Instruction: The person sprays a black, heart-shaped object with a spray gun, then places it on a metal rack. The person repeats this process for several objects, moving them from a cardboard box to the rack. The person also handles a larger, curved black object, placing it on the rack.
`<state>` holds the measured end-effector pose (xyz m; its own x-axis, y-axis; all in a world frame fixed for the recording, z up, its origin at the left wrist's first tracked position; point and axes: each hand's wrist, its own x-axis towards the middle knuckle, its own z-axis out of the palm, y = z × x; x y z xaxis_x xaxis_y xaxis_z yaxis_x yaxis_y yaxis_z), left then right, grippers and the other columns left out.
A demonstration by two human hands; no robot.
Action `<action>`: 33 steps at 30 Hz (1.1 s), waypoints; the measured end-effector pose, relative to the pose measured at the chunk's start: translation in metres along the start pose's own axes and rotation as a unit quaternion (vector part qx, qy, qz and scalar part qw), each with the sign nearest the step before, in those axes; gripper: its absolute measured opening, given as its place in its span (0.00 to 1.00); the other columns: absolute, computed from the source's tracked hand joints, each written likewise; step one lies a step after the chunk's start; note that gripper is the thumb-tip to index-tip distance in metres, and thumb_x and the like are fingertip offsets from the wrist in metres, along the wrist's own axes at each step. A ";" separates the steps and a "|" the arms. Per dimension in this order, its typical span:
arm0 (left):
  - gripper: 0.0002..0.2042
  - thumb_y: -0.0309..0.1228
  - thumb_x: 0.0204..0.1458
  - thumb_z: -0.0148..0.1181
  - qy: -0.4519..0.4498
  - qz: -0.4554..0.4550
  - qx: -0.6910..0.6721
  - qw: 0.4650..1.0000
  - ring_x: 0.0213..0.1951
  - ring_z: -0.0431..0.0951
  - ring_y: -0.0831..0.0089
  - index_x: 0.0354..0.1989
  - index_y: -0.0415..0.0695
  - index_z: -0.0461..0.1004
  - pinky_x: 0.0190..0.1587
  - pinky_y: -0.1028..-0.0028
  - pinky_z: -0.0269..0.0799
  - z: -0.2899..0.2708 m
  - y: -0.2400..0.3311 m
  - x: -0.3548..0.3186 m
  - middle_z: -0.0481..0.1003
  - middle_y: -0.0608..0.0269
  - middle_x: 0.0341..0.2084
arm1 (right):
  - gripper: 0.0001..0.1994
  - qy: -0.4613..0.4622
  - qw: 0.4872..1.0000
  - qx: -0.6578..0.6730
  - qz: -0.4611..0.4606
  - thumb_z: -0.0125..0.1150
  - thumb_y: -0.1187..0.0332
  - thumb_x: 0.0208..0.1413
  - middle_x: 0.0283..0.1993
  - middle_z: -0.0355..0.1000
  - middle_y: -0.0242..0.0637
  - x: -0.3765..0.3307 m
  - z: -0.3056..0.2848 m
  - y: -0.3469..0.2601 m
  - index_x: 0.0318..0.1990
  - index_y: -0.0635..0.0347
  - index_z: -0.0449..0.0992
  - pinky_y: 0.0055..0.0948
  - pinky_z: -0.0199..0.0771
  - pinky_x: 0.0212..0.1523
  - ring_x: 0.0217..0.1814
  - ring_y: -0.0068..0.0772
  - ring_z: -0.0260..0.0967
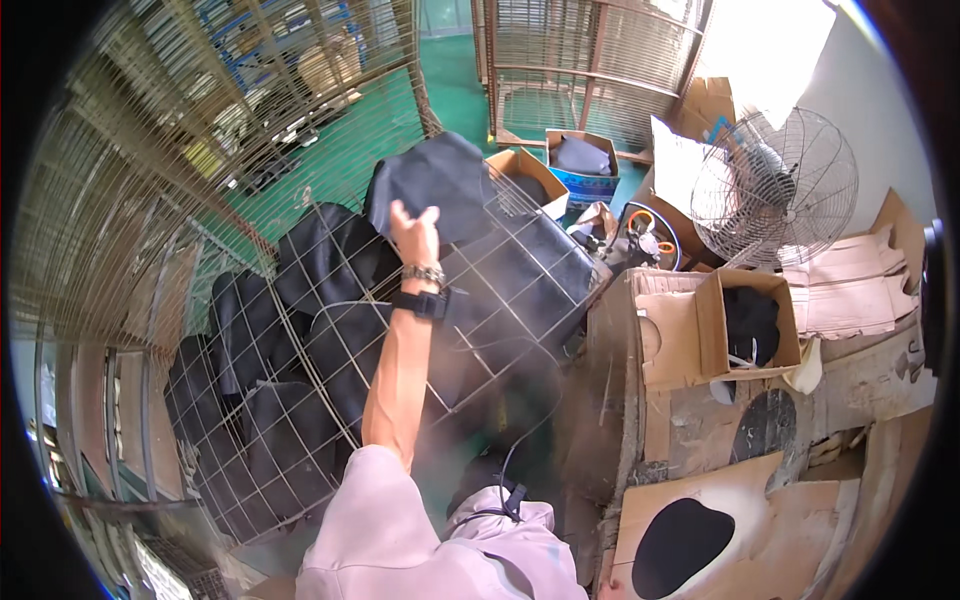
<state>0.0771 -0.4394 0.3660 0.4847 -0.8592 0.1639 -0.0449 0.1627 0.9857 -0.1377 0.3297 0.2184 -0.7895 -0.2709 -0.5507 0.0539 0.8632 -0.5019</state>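
Note:
My left hand [415, 238] is stretched forward over a wire rack [478, 385]. Its fingers are spread in front of a curved black sheet piece [440, 185], at its lower edge; whether they touch it I cannot make out. More black pieces lie on the same grid, among them a wide flat one [525, 265] and a bent one [335, 255]. At the bottom edge only a sliver of my right hand [608, 590] shows, beside a cardboard sheet [640, 510] bearing a rounded black piece [683, 547]. The fingers of that hand are mostly hidden.
On the right-hand bench, an open carton [710, 330] holds black pieces. A caged fan [775, 190] stands behind it. Two boxes, one brown [550, 205] and one blue [590, 188], sit beyond the rack. Tall wire racks [590, 70] border the green floor [340, 160].

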 end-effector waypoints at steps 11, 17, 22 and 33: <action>0.21 0.35 0.66 0.56 -0.790 -0.011 -0.046 0.611 0.46 0.77 0.75 0.64 0.39 0.67 0.53 0.71 0.73 -0.123 0.148 -0.350 0.79 0.64 0.42 | 0.20 0.154 0.979 -0.128 0.051 0.62 0.65 0.49 0.39 0.79 0.56 -0.040 -0.015 0.139 0.46 0.72 0.78 0.43 0.79 0.41 0.39 0.50 0.80; 0.29 0.46 0.54 0.56 -0.718 -0.005 0.338 0.609 0.54 0.77 0.50 0.62 0.42 0.70 0.57 0.58 0.72 -0.263 -0.093 -0.423 0.78 0.44 0.50 | 0.19 0.207 0.960 -0.171 0.081 0.61 0.64 0.49 0.38 0.80 0.57 -0.049 -0.019 0.197 0.44 0.73 0.79 0.43 0.80 0.41 0.39 0.51 0.80; 0.21 0.39 0.54 0.61 -0.440 -0.229 0.474 0.728 0.43 0.82 0.63 0.56 0.44 0.75 0.43 0.62 0.78 -0.462 -0.255 -0.451 0.81 0.54 0.44 | 0.19 0.251 0.944 -0.182 0.113 0.60 0.63 0.49 0.38 0.80 0.57 -0.051 -0.026 0.238 0.42 0.73 0.80 0.43 0.80 0.41 0.39 0.52 0.80; 0.08 0.34 0.55 0.59 -0.522 -0.394 0.485 0.581 0.31 0.81 0.69 0.38 0.47 0.82 0.29 0.61 0.76 -0.560 -0.236 -0.544 0.82 0.59 0.33 | 0.20 0.308 0.915 -0.184 0.182 0.59 0.61 0.49 0.38 0.80 0.58 -0.038 -0.058 0.321 0.38 0.74 0.81 0.44 0.81 0.40 0.39 0.53 0.81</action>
<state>0.3131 0.2609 0.0219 -0.0835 -0.3895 -0.9172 -0.8846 -0.3948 0.2482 -0.1257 0.6418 0.1175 -0.9613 0.2571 -0.0986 0.2619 0.9643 -0.0397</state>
